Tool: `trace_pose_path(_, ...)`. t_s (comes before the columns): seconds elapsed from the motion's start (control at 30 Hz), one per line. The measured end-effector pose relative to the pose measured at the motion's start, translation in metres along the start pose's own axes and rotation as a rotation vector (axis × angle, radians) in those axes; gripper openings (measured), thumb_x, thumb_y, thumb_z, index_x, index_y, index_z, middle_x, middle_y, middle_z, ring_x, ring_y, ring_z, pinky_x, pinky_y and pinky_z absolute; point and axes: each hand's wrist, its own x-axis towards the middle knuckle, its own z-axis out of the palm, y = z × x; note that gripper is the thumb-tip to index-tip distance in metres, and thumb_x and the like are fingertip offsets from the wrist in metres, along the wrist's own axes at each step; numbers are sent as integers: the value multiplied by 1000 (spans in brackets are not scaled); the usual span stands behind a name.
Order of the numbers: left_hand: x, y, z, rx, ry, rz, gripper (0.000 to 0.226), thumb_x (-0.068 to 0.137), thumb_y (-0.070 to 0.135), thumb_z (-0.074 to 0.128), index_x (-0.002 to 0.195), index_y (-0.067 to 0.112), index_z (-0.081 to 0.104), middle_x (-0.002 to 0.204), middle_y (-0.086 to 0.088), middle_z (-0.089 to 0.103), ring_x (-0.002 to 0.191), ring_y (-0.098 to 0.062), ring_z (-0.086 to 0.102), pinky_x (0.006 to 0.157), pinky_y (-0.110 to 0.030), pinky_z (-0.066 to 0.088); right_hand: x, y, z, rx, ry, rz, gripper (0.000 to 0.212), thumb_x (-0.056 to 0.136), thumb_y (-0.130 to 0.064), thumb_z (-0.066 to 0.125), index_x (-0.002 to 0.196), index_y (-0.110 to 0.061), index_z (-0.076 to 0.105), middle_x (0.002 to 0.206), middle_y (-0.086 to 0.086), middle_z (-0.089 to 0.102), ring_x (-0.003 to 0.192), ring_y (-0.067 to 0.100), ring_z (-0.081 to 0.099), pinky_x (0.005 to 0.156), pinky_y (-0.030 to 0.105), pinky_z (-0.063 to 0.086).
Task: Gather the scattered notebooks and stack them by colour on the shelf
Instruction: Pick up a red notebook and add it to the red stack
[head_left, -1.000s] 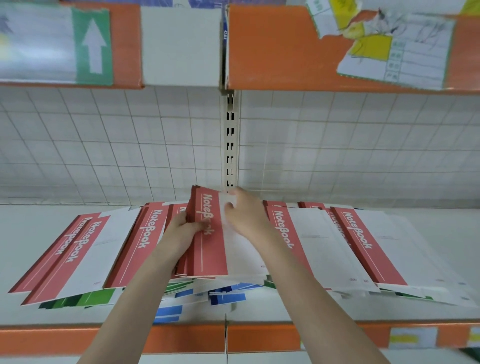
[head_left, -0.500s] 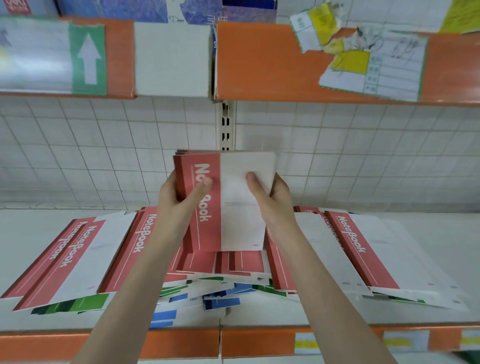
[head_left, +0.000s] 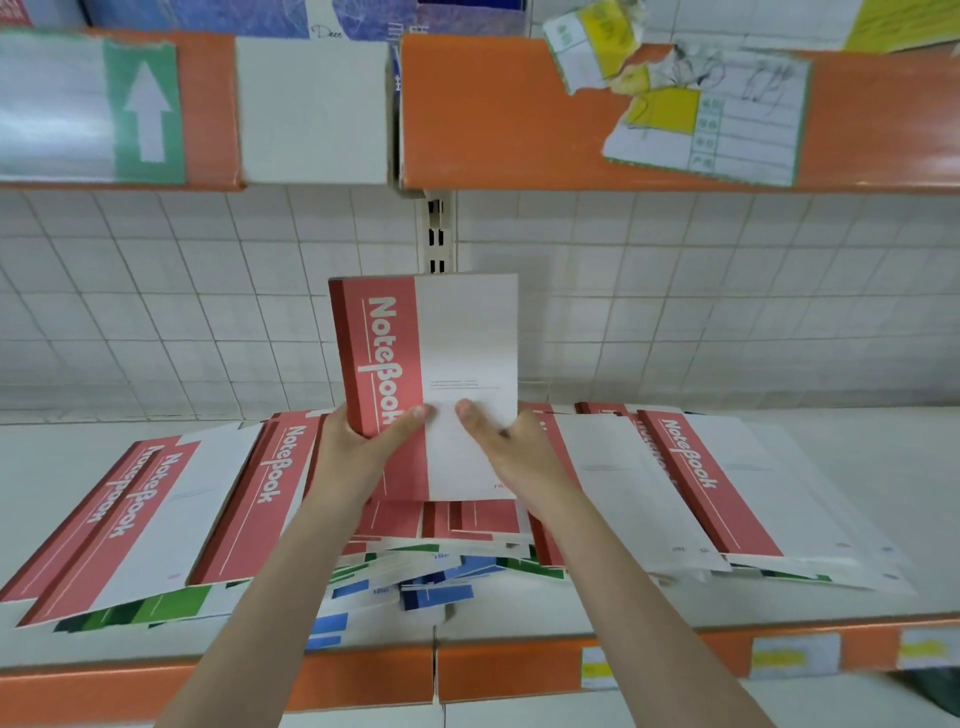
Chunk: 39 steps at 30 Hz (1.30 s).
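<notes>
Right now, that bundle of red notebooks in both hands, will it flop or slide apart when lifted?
Probably fairly stiff: the held red notebooks stand upright without sagging. They might slide apart, since the covers look smooth and only the lower edge is held by the left hand and right hand.

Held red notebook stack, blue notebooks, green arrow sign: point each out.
held red notebook stack (head_left: 382, 358), head view, red cover band
blue notebooks (head_left: 439, 595), head view, exposed blue cover corner
green arrow sign (head_left: 145, 111), head view, arrow's shaft
</notes>
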Motion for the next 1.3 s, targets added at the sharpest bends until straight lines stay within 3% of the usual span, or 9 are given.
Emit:
trace_pose_path(0.07,4,9,-1,-30,-91,-123,56,44,57,80,91,31,64,80,17,73,77,-6,69,62,-20,47,-4,-2,-6,-7,18,-16,55,77,-74,39,104,-29,57,83,-24,54,76,-7,56,67,8,37)
trace_pose_path(0.17,5,23,8,19,-219,-301,64,36,60,81,90,30,64,81,11,72,83,-14,65,72,-31,49,-13,0,-19,65,94,14,74,84,-72,32,147,-33,24,146,-18,35,135,5,32,101,18,26)
trace_pose_path(0.33,-8,28,56,145,-387,-311,58,45,62,76,91,30,61,68,13,72,58,-8,69,44,-18,48,-43,7,-58,148,266,150,33,98,-50,35,129,-41,41,110,-27,52,106,0,52,66,8,41)
trace_pose_path(0.5,-33,28,133,32,-470,-205,43,91,51,51,124,25,53,101,1,70,73,-14,72,58,-27,57,-91,22,-127,185,533,281,42,97,-48,41,134,-30,47,126,-13,54,120,13,50,93,30,40)
trace_pose_path(0.63,-69,29,206,-1,-631,-38,29,100,31,42,129,32,44,95,13,61,57,9,62,43,-10,46,-144,31,-182,180,740,349,41,98,-41,43,132,-20,51,123,-5,58,114,18,54,95,32,42)
trace_pose_path(0.8,-140,29,293,-55,-952,-81,44,101,31,39,143,41,30,126,7,59,92,-11,66,69,-25,53,-240,44,-237,253,1055,430,17,96,-40,48,89,-29,58,74,-23,55,68,3,53,51,19,39)
trace_pose_path(0.93,-205,33,347,-88,-1179,-123,40,102,29,38,140,41,36,98,16,63,64,3,67,46,-13,49,-313,54,-269,205,1255,413,18,98,-33,45,115,-30,48,94,-6,56,85,14,54,74,28,41)
trace_pose_path(1.13,-301,25,406,-90,-1409,-216,31,101,31,40,119,56,44,105,7,68,82,-11,69,65,-29,54,-414,60,-301,223,1427,415,22,99,-21,45,121,-19,47,100,0,58,84,15,55,71,29,42)
trace_pose_path(1.3,-359,24,442,-77,-1499,-229,32,101,32,40,128,49,43,99,11,68,80,-9,69,60,-24,52,-475,71,-318,273,1504,458,26,99,-23,44,124,-17,46,118,9,57,103,28,55,86,39,43)
